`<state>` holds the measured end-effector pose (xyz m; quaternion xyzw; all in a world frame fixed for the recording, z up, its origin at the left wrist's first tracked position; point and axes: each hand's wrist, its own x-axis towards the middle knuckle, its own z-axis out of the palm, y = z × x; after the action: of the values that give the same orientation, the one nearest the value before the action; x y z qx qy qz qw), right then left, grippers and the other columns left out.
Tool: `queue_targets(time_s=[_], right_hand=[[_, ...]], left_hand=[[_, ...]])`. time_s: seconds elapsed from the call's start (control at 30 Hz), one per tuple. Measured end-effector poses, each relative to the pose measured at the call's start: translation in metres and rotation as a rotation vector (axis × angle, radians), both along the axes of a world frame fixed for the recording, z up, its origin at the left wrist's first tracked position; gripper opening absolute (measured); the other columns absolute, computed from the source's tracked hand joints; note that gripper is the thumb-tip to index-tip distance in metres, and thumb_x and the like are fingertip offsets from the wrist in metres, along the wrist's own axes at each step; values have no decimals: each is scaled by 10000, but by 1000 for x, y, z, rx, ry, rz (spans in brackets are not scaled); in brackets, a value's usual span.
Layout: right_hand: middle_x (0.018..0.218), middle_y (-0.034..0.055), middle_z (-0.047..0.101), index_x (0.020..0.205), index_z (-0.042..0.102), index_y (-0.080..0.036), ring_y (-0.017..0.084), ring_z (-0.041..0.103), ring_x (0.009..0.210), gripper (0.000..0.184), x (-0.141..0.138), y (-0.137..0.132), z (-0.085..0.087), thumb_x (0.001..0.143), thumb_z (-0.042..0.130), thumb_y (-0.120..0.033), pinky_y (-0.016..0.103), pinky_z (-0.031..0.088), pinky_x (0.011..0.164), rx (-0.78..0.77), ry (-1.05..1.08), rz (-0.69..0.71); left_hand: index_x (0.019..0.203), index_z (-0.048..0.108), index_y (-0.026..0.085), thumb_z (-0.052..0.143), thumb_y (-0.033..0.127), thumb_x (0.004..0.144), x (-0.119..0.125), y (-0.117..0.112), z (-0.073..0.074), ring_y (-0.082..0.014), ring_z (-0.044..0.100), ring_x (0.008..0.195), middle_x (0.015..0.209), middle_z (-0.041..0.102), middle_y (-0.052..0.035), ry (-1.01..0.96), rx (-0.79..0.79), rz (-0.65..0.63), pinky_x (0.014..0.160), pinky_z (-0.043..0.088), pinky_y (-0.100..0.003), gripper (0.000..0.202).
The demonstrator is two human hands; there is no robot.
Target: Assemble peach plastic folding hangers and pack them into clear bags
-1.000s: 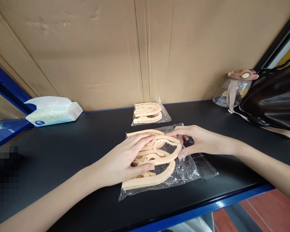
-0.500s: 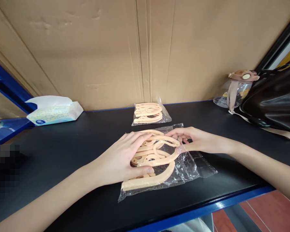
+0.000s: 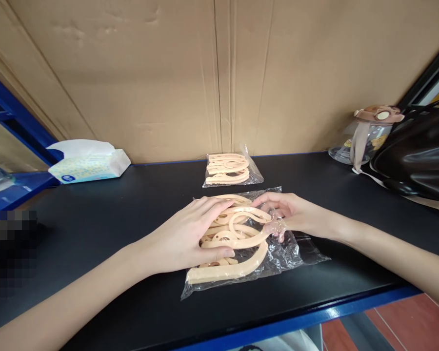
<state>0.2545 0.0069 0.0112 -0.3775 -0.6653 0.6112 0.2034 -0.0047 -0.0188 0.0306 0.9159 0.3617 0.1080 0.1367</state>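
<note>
A clear plastic bag point(image 3: 285, 256) lies on the black tabletop, holding several beige plastic folding hangers point(image 3: 247, 241) with curved arms and dark round holes. My left hand point(image 3: 190, 234) rests across the hangers' left side, fingers stretched out and thumb spread toward me. On the other side, my right hand point(image 3: 290, 214) has its fingers curled round the tips of the hangers' arms. Shiny film covers its thumb; whether the other fingers are inside the bag I cannot tell. Farther back lies a second, smaller bag of beige hangers point(image 3: 227, 168), touched by neither hand.
A tissue pack point(image 3: 89, 163) stands at the back left, by a blue frame. At the back right are a clear bottle point(image 3: 375, 134) with a brown lid and strap, and a black bag point(image 3: 420, 151). Cardboard point(image 3: 149, 83) walls off the back; the table's blue edge point(image 3: 296, 319) runs in front.
The right thumb has moved slightly under the film at the hanger tips. My left hand keeps its place on the bag. The whole view has shifted a little.
</note>
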Motion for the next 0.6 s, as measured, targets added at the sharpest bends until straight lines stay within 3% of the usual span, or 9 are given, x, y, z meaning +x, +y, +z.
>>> queue_targets(time_s=[0.1, 0.23, 0.43, 0.6], right_hand=[[795, -27, 556, 1138, 552, -212, 102, 530, 657, 498, 1, 0, -2, 715, 754, -380, 230, 469, 548, 172, -52, -8], [864, -9, 608, 1205, 566, -243, 131, 547, 747, 517, 9, 2, -1, 752, 717, -440, 261, 469, 651, 366, -141, 93], [945, 15, 641, 1239, 581, -268, 171, 571, 801, 501, 10, 3, -1, 798, 657, -491, 287, 473, 691, 546, -241, 138], [881, 1, 606, 1273, 543, -250, 135, 527, 697, 521, 1, 1, -6, 823, 628, -499, 260, 448, 650, 576, -254, 92]], left_hand=[[1456, 241, 312, 562, 543, 861, 0, 0, 2, -269, 442, 1241, 1439, 420, -53, 28, -28, -8, 1008, 395, -398, 715], [1449, 252, 299, 535, 566, 870, -1, 0, -1, -265, 404, 1283, 1474, 378, -54, 17, -22, -10, 1040, 374, -400, 698], [1446, 275, 256, 497, 578, 884, -4, 3, -10, -272, 303, 1373, 1517, 320, -64, 12, -3, -38, 1105, 313, -423, 685], [1445, 280, 250, 504, 580, 879, -4, 4, -11, -271, 311, 1373, 1505, 343, -71, 6, 7, -40, 1104, 321, -430, 693]])
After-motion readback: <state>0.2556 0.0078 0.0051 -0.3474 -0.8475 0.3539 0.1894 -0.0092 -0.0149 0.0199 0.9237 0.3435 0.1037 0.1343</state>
